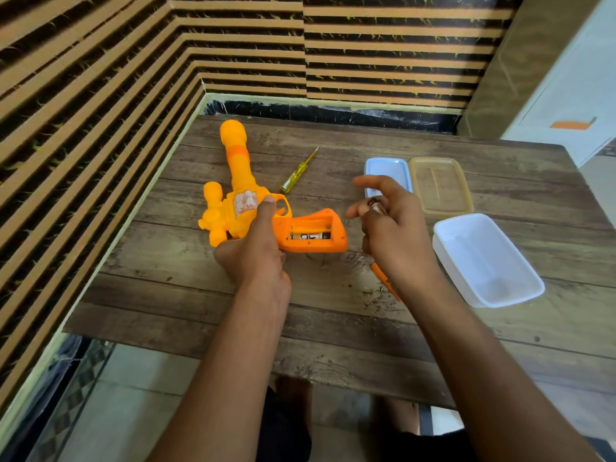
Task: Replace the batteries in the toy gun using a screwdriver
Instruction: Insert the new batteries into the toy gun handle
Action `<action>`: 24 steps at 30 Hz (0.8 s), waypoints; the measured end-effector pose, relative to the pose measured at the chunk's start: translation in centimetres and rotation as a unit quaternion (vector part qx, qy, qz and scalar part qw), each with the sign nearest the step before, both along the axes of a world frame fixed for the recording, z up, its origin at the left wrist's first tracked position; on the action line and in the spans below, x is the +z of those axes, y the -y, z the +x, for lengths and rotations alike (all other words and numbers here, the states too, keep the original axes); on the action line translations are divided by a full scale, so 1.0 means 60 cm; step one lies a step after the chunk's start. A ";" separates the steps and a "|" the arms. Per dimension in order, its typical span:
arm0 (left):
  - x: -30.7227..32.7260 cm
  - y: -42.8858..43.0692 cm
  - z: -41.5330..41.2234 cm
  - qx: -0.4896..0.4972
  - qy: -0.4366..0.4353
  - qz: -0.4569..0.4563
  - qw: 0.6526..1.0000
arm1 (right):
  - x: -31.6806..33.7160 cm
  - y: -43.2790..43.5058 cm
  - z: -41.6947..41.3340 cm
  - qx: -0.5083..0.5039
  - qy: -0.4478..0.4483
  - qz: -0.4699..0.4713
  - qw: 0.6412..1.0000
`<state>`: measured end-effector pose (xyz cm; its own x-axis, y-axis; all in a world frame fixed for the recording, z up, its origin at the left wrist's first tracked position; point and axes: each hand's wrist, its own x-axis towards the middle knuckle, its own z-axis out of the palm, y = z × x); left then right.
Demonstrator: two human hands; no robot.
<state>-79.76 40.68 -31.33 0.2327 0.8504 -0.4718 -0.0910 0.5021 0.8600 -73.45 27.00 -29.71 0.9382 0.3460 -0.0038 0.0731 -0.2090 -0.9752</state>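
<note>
Wooden plank-patterned table point(333, 335), set into a corner of striped wall. At its left side lies the orange and yellow plastic toy gun point(235, 181), flat on the tabletop, barrel pointing away toward the wall, grip pointing right. The left hand point(256, 251) grips the gun's body just behind the trigger guard, fingers curled under and round it, thumb laid across the top beside a worn sticker. The rectangular battery compartment point(311, 230) in the grip stands uncovered and faces up; one cylindrical battery with a dark label point(308, 235) sits in its nearer slot, and the farther slot shows bare orange plastic. Just right of the barrel, apart from the gun, a small screwdriver with a clear yellow handle point(295, 176) lies on the table, tip pointing away. The right hand point(396, 235) hovers above the table right of the grip, not touching the gun; it pinches a second cylindrical battery point(376, 205) between thumb and curled fingers, the forefinger extended loose above it. Beneath that wrist a flat orange plastic piece point(380, 273) rests on the table, mostly hidden. Beyond the right hand lies a pale blue rectangular plastic lid point(386, 168), beside it a translucent tan rectangular lid point(440, 186), and nearer, at the right, a white translucent rectangular plastic tub point(486, 261), upright.
</note>
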 end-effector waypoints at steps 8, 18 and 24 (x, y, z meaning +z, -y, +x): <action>0.003 0.000 -0.002 -0.006 -0.007 -0.005 1.000 | 0.012 0.006 0.001 0.032 0.090 0.019 0.995; -0.006 -0.003 -0.001 -0.015 -0.015 0.005 1.000 | 0.006 0.016 0.022 0.029 0.012 0.147 0.989; -0.005 -0.004 -0.002 -0.016 -0.019 0.000 1.000 | 0.002 0.021 0.022 0.103 0.056 0.160 0.980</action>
<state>-79.89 40.95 -31.62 0.2413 0.8433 -0.4803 -0.0423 0.5036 0.8629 -72.13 25.75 -29.57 0.8369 0.4944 0.2347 0.1914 0.1374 -0.9718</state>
